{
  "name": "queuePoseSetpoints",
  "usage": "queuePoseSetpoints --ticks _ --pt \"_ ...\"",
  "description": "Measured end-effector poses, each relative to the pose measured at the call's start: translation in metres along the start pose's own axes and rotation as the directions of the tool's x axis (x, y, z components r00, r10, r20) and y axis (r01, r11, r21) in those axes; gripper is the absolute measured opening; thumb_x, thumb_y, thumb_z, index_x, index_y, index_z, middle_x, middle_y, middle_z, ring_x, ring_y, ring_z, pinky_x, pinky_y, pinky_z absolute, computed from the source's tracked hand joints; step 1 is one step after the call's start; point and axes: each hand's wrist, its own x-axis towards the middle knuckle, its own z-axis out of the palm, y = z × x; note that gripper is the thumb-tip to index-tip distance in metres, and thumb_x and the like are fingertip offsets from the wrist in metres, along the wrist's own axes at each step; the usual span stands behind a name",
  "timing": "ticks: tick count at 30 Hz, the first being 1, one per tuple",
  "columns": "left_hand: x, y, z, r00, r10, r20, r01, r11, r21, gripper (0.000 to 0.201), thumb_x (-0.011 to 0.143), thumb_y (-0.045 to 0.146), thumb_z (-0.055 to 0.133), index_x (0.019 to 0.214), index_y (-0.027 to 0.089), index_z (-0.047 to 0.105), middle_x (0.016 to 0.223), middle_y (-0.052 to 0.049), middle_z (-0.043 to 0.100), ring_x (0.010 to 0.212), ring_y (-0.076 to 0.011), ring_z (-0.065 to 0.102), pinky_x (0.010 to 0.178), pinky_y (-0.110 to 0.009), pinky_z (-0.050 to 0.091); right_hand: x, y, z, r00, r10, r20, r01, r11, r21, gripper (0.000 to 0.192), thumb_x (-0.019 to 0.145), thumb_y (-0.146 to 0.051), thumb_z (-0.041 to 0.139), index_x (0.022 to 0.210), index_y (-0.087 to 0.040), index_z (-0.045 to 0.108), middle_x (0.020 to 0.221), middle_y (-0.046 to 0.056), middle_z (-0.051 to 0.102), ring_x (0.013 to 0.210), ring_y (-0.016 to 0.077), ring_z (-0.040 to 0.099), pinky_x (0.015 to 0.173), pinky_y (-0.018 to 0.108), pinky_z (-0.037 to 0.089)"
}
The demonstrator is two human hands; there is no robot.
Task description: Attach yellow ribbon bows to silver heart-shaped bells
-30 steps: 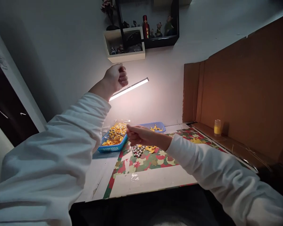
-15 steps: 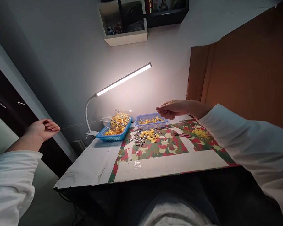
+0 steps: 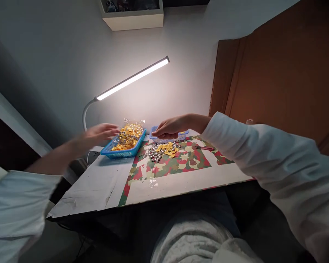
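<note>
Hands over trays: left hand (image 3: 100, 132), blurred, fingers spread, at 9 o'clock of blue tray (image 3: 125, 151); right hand (image 3: 168, 128) curled, pinch unclear, above small tray (image 3: 167, 138). Step judged: picking pieces; next needs a fine pinch.

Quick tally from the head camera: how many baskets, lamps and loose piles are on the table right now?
Blue baskets: 2, a larger one by the left hand and a smaller one under the right hand.
Desk lamps: 1.
Loose piles of silver and yellow pieces: 1.
Total: 4.
</note>
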Motion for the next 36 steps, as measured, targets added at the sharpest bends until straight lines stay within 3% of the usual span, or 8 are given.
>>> queuePoseSetpoints --ticks 4,8,16,21,25,27,31,36 --pt "-0.013 0.006 0.104 0.861 0.0 0.509 0.089 0.984 -0.152 0.017 0.083 0.035 0.064 0.077 0.019 0.063 0.07 -0.005 0.062 0.066 -0.0186 0.06 0.057 -0.029 0.046 0.006 -0.004 0.004 0.998 0.051 -0.048 -0.052 0.999 -0.016 0.051 0.096 -0.052 0.044 0.059 -0.02 0.031 0.056 -0.007 0.021 0.046 0.0047 0.019 0.042 0.021 0.02" --pt "-0.025 0.004 0.127 0.904 0.059 0.423 0.053 0.967 -0.249 0.039 0.086 0.04 0.057 0.059 0.02 0.038 0.053 0.006 0.029 0.043 -0.0067 0.024 0.039 -0.02 0.023 -0.007 0.012 0.002 0.995 0.096 -0.033 -0.094 0.993 0.07 0.048 0.097 -0.051 0.042 0.063 -0.019 0.033 0.057 -0.008 0.023 0.046 0.0042 0.018 0.042 0.02 0.019" --pt "-0.013 -0.031 0.031 0.932 -0.194 0.306 0.219 0.975 -0.048 0.049 0.074 0.05 0.066 0.053 0.019 0.033 0.056 0.006 0.017 0.05 -0.0073 0.012 0.043 -0.02 0.012 -0.045 0.082 0.018 0.985 0.172 0.036 -0.172 0.909 0.38 0.043 0.098 -0.045 0.044 0.065 -0.02 0.031 0.059 -0.008 0.02 0.047 0.0044 0.013 0.041 0.019 0.015" --pt "-0.002 -0.065 -0.014 0.847 -0.396 0.354 0.312 0.91 0.272 0.045 0.068 0.062 0.07 0.062 0.019 0.058 0.057 0.006 0.021 0.053 -0.0084 0.012 0.047 -0.019 0.011 -0.06 0.117 0.045 0.973 0.212 -0.093 -0.147 0.875 0.461 0.036 0.094 -0.034 0.05 0.066 -0.019 0.035 0.06 -0.007 0.024 0.047 0.0048 0.018 0.041 0.018 0.018" --pt "-0.004 -0.073 -0.039 0.866 -0.377 0.328 0.255 0.898 0.359 0.047 0.067 0.065 0.068 0.061 0.019 0.06 0.056 0.004 0.027 0.055 -0.0102 0.018 0.048 -0.02 0.016 -0.076 0.13 0.042 0.948 0.2 -0.248 -0.035 0.84 0.541 0.037 0.09 -0.031 0.056 0.063 -0.02 0.032 0.057 -0.008 0.024 0.047 0.0047 0.017 0.041 0.018 0.016" --pt "-0.007 -0.075 -0.054 0.886 -0.361 0.29 0.244 0.897 0.368 0.044 0.066 0.062 0.07 0.061 0.019 0.059 0.056 0.004 0.029 0.055 -0.0106 0.019 0.049 -0.021 0.018 -0.089 0.134 0.031 0.89 0.28 -0.361 -0.008 0.799 0.601 0.037 0.091 -0.025 0.052 0.061 -0.02 0.031 0.055 -0.009 0.022 0.047 0.0048 0.015 0.041 0.02 0.014" --pt "-0.014 -0.084 -0.092 0.921 -0.343 0.182 0.263 0.895 0.36 0.038 0.067 0.054 0.069 0.06 0.019 0.056 0.058 0.004 0.034 0.055 -0.0107 0.022 0.05 -0.022 0.021 -0.12 0.138 0.006 0.682 0.445 -0.58 0.102 0.728 0.678 0.044 0.098 -0.018 0.033 0.054 -0.019 0.029 0.051 -0.009 0.02 0.042 0.003 0.017 0.042 0.023 0.012" --pt "-0.02 -0.101 -0.124 0.935 -0.341 0.097 0.283 0.883 0.375 0.033 0.069 0.048 0.069 0.061 0.019 0.054 0.061 0.004 0.04 0.059 -0.0116 0.032 0.058 -0.024 0.032 -0.161 0.153 -0.019 0.456 0.575 -0.68 0.118 0.718 0.686 0.047 0.097 -0.017 0.025 0.05 -0.016 0.023 0.043 -0.009 0.021 0.037 -0.0004 0.017 0.044 0.029 0.009"
